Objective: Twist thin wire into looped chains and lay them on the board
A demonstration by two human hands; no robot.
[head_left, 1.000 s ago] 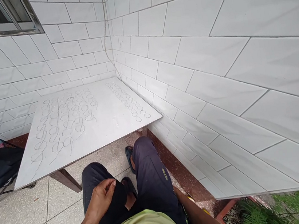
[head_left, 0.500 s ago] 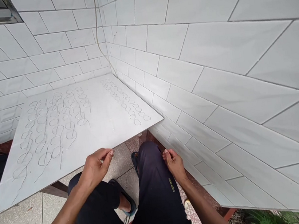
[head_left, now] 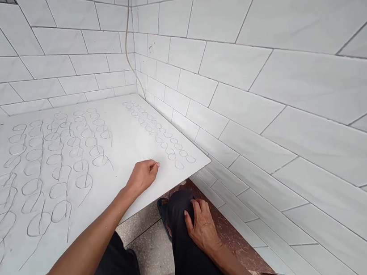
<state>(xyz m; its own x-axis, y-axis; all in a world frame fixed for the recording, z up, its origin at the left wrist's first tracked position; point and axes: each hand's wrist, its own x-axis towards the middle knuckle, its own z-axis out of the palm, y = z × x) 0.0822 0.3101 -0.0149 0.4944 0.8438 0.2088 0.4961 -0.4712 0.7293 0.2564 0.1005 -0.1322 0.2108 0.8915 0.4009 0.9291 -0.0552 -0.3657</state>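
Rows of thin loops point(head_left: 54, 159) lie left of the left hand point(head_left: 143, 175), which has moved from the lap onto the white surface point(head_left: 124, 127). Its fingertips are pinched, and I cannot tell if they hold anything. A loop column point(head_left: 163, 138) lies just beyond. The right hand point(head_left: 200, 225) has dropped flat and empty onto the knee point(head_left: 178, 201).

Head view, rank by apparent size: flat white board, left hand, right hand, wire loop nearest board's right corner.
1. Flat white board.
2. Left hand and right hand, about alike; the right is nearer the camera, so no ranking.
3. Thin grey wire loop.
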